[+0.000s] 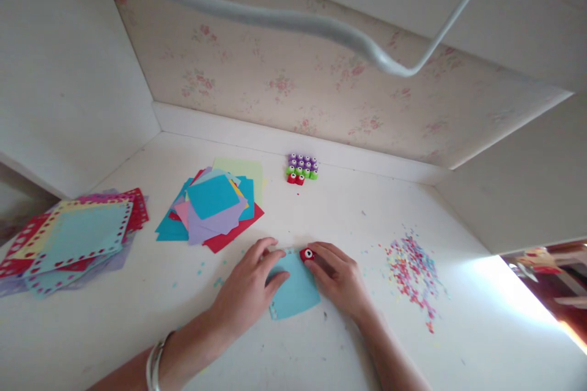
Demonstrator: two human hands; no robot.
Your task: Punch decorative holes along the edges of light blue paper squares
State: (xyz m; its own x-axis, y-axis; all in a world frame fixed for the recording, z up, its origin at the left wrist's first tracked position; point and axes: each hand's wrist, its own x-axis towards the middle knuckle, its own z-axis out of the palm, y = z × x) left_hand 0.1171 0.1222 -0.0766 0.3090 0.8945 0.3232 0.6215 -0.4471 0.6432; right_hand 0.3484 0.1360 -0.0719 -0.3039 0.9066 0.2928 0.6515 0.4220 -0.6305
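Right hand [337, 275] gripping red punch [307, 254] at blue sheet's [296, 290] top corner, left hand [250, 281] half-curled on sheet's left side, sheet on bench [247, 348], confetti [415, 272] to right.

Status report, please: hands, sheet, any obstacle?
Left hand on blue sheet. Right hand holds red punch at sheet's far right corner. Confetti pile apart, off right.

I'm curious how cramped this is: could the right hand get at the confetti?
Probably yes: the confetti lies on that side, with nothing standing between. The right hand is on a red punch, though, which it may need to release.
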